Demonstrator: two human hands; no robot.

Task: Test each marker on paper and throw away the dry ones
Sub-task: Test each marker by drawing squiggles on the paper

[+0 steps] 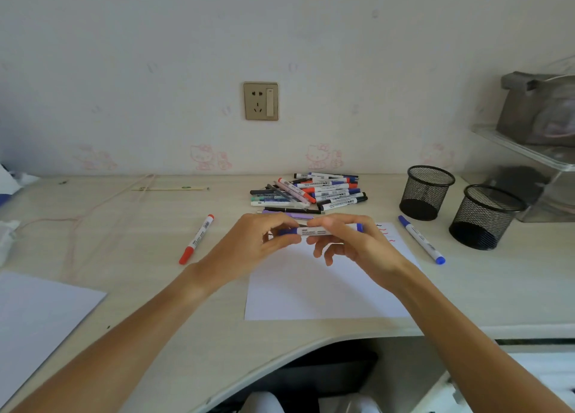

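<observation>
1. Desk (130,288) holds everything. The white test paper (311,291) lies in front of me w/ a few squiggles, red and dark, at its far right corner (385,233). The rest of the sheet is blank.
2. A second sheet (37,322) sits at the near left edge, no marks that I can see.
3. My left hand (258,244) and right hand (351,241) are both up over the far end of the paper, fingers curled round one blue marker (314,231) held level between them. Left pinches the cap end, right grips the barrel.
4. Step, as I judge it: uncapping or recapping this blue one; can't tell which. If uncapping, next is a straight pull apart, then tip down to a blank bit of paper near the squiggles.
5. Two black mesh cups, far one (426,191) and near one (485,218), stand right of the paper, close together. Both look empty, tho the mesh hides the bottoms some. No bin in view, so maybe one cup takes the dry ones.
6. Untested pile (311,193) lies just beyond my hands: red, blue, black caps mixed.
7. Loose: red marker (196,240) left of the paper, blue marker (421,240) on the right betw paper and cups. Both capped.
</observation>
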